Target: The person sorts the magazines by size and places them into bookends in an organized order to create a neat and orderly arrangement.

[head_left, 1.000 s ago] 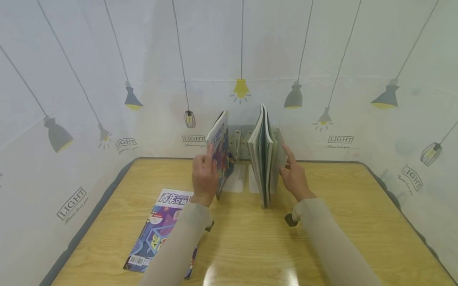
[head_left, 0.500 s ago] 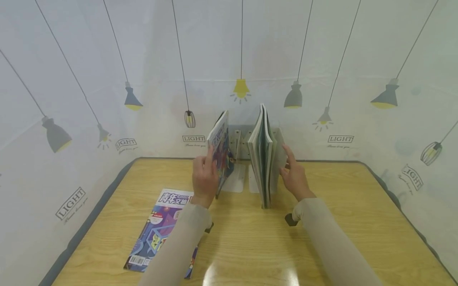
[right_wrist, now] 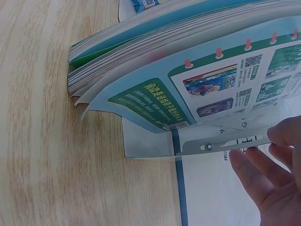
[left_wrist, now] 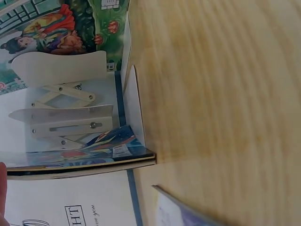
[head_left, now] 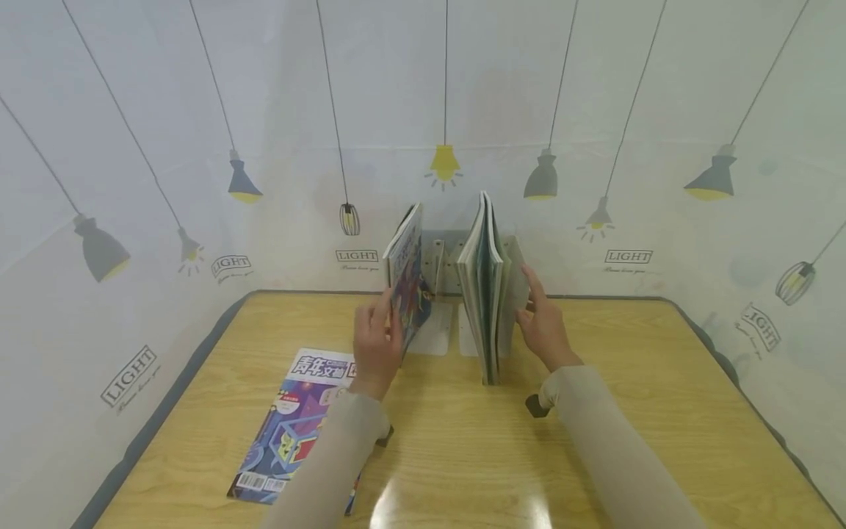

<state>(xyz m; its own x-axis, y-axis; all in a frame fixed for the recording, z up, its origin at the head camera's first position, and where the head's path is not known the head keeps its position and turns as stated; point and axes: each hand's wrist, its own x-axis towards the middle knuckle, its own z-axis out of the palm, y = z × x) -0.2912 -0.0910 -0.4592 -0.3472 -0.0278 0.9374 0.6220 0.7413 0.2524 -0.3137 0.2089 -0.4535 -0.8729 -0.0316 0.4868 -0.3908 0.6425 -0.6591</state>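
Note:
My left hand (head_left: 378,342) is beside the outer face of a colorful magazine (head_left: 411,286) standing on edge against a white metal bookend (head_left: 432,330). In the left wrist view, only a bit of a finger (left_wrist: 3,188) shows at the edge, by that magazine's outer side. My right hand (head_left: 543,323) pinches the upright plate of the bookend (right_wrist: 221,147) on the right between thumb and fingers. Several thick magazines or books (head_left: 485,294) stand upright against this plate, their page edges toward me. The folding metal links (left_wrist: 63,94) join the plates at the back.
Another magazine (head_left: 297,419) with a purple cover lies flat on the wooden table (head_left: 463,455), partly under my left forearm. A white cloth printed with lamps (head_left: 297,147) rises behind and along both sides of the table.
My left hand has drawn slightly down and toward me, its index fingertip now lower along the standing magazine. The right hand and the thick stack stay where they were.

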